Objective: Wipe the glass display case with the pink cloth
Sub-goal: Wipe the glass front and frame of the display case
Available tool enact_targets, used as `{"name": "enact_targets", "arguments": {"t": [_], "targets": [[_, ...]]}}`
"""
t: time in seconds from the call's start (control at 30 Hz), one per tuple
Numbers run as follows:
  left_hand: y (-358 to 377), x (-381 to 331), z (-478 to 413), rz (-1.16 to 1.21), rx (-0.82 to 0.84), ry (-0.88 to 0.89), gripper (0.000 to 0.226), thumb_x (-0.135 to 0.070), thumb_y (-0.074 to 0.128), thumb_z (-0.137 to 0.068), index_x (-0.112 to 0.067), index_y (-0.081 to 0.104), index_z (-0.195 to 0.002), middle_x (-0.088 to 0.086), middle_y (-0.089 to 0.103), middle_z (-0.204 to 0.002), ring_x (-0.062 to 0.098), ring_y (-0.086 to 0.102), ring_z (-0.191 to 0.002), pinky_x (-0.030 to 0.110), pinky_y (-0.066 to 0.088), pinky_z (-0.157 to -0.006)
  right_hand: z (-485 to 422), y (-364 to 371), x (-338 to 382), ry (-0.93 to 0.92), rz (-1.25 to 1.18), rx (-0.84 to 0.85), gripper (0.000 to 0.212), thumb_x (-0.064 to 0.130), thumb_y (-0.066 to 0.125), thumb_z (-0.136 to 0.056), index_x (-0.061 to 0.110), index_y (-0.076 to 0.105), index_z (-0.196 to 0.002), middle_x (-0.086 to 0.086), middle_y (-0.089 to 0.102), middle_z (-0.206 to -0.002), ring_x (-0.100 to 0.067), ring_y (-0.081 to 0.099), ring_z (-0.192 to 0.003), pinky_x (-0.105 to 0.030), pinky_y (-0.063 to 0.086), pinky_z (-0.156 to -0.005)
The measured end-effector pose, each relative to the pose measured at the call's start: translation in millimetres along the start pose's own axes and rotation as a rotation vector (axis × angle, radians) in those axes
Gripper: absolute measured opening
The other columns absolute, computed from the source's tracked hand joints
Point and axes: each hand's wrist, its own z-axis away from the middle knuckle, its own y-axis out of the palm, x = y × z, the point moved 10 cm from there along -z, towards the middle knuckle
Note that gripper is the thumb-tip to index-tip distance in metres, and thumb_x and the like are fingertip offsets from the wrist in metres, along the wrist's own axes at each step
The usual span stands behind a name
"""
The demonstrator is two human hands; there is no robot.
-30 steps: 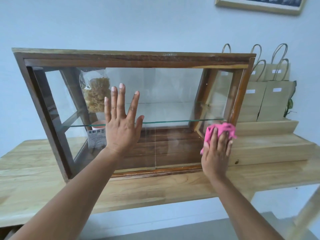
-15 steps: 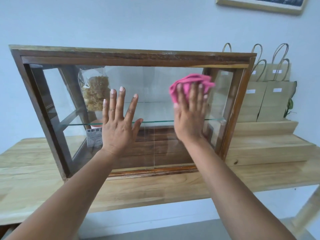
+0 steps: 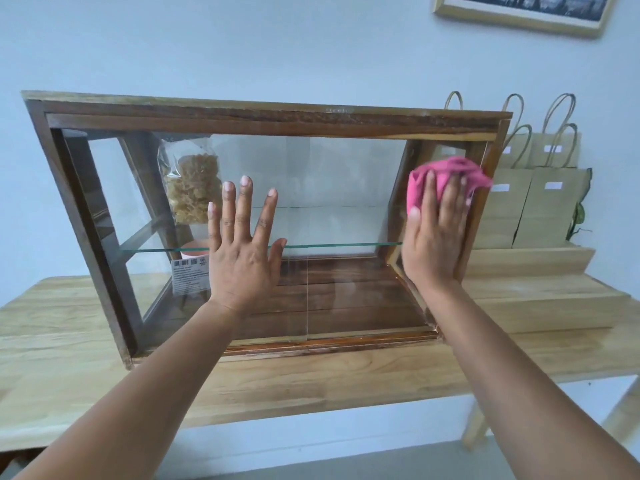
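A: Where is the pink cloth (image 3: pixel 446 174)?

B: Pressed flat against the front pane of the glass display case (image 3: pixel 266 216), at the pane's right end, right beside the dark wooden upright. The right hand (image 3: pixel 434 237) lies over it with fingers spread and straight, palm pinning the cloth to the glass; the cloth bunches out above the fingertips.

A: And the other hand?

B: The left hand (image 3: pixel 242 254) is open too, fingers splayed, flat on the glass near the middle of the pane, well to the left of the cloth. It holds nothing.

A: What sits behind that hand?

B: Inside the case a glass shelf (image 3: pixel 332 244) runs across at knuckle height. Up and to the left of the left hand, a clear bag of dried yellowish pieces (image 3: pixel 192 188) stands on that shelf. Just left of the wrist there is a white label (image 3: pixel 190 277) with barcode-like marks and small print, too small to read, and a pinkish lid or cup (image 3: pixel 195 249) above it.

A: Further out?

B: The case stands on a light wooden table (image 3: pixel 311 379). To the right of the right hand, brown paper bags (image 3: pixel 540 202) with twisted handles stand in rows on wooden steps, each with a small blank white sticker. A framed picture (image 3: pixel 523 10) hangs on the wall above them.
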Motion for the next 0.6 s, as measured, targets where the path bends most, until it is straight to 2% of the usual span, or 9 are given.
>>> {"name": "enact_targets", "arguments": {"t": [0.03,0.1,0.17,0.23,0.3,0.33,0.43,0.53,0.6], "targets": [[-0.1,-0.1,-0.1,0.001,0.005,-0.007,0.067,-0.040,0.044,-0.104,-0.019,0.019,-0.162,0.020,0.009,-0.169,0.041,0.005,-0.155,0.057,0.007,-0.125,-15.7,-3.2,17.9,0.032,-0.031,-0.055,0.054,0.030,0.025,-0.110,0.014,0.012,-0.159,-0.020,0.012,-0.164,-0.029,-0.001,-0.153,-0.047,0.000,-0.126],[-2.2,0.6,-0.6,0.004,0.005,-0.007,0.067,-0.039,0.046,-0.104,-0.018,0.020,-0.162,0.021,0.009,-0.168,0.042,0.005,-0.155,0.057,0.007,-0.125,-21.9,1.0,63.0,-0.047,-0.062,-0.093,0.055,0.028,0.028,-0.109,0.013,0.011,-0.159,-0.015,0.006,-0.166,-0.028,-0.004,-0.152,-0.047,-0.003,-0.125],[-5.1,0.1,-0.8,0.020,-0.002,-0.001,0.067,-0.037,0.050,-0.103,-0.016,0.024,-0.161,0.022,0.012,-0.168,0.042,0.008,-0.155,0.058,0.008,-0.125,8.0,19.9,106.6,-0.264,-0.080,-0.004,0.055,0.029,0.025,-0.109,0.017,0.005,-0.159,-0.009,-0.003,-0.167,-0.030,-0.005,-0.153,-0.047,-0.005,-0.125],[-7.2,-0.3,-0.7,0.037,-0.001,-0.001,0.067,-0.035,0.054,-0.102,-0.016,0.026,-0.160,0.022,0.014,-0.167,0.042,0.009,-0.155,0.058,0.010,-0.124,69.0,42.1,128.8,-0.567,-0.071,0.152,0.055,0.028,0.026,-0.110,0.018,0.007,-0.160,-0.010,-0.001,-0.168,-0.031,0.000,-0.154,-0.048,-0.005,-0.125],[-9.9,0.3,-0.8,0.040,-0.002,0.002,0.070,-0.035,0.057,-0.100,-0.017,0.027,-0.160,0.021,0.015,-0.167,0.040,0.010,-0.155,0.057,0.012,-0.124,129.8,55.8,112.7,-0.848,0.003,0.280,0.057,0.025,0.034,-0.107,0.019,0.012,-0.160,-0.008,0.003,-0.168,-0.031,0.005,-0.154,-0.048,-0.003,-0.125],[-12.2,2.3,-1.2,0.037,-0.008,0.004,0.070,-0.036,0.057,-0.100,-0.018,0.026,-0.161,0.020,0.014,-0.168,0.040,0.010,-0.155,0.056,0.012,-0.125,148.7,57.5,93.3,-0.917,0.039,0.316,0.061,0.024,0.039,-0.105,0.021,0.013,-0.160,-0.006,0.004,-0.168,-0.029,0.005,-0.155,-0.048,-0.002,-0.126],[-19.8,13.1,0.4,0.014,-0.045,-0.013,0.068,-0.045,0.051,-0.103,-0.021,0.024,-0.161,0.018,0.012,-0.168,0.039,0.009,-0.156,0.056,0.011,-0.125,143.4,46.3,29.8,-0.806,0.117,0.321,0.071,0.026,0.046,-0.101,0.027,0.008,-0.160,-0.001,-0.001,-0.169,-0.026,0.001,-0.155,-0.049,-0.001,-0.126],[-18.7,26.6,7.0,0.001,-0.035,-0.069,0.069,-0.051,0.045,-0.104,-0.022,0.019,-0.162,0.018,0.009,-0.169,0.039,0.006,-0.156,0.056,0.007,-0.126,73.8,19.2,-6.4,-0.422,0.106,0.161,0.058,0.037,0.026,-0.107,0.026,0.006,-0.160,-0.001,-0.006,-0.168,-0.024,-0.002,-0.155,-0.046,-0.003,-0.126],[-14.9,33.5,14.7,-0.006,-0.005,-0.094,0.072,-0.051,0.044,-0.104,-0.023,0.015,-0.163,0.019,0.007,-0.169,0.040,0.005,-0.156,0.055,0.005,-0.126,24.2,7.4,-3.1,-0.198,0.077,0.056,0.056,0.036,0.023,-0.109,0.020,0.008,-0.160,-0.008,-0.003,-0.168,-0.029,0.002,-0.155,-0.046,-0.001,-0.126]]}}
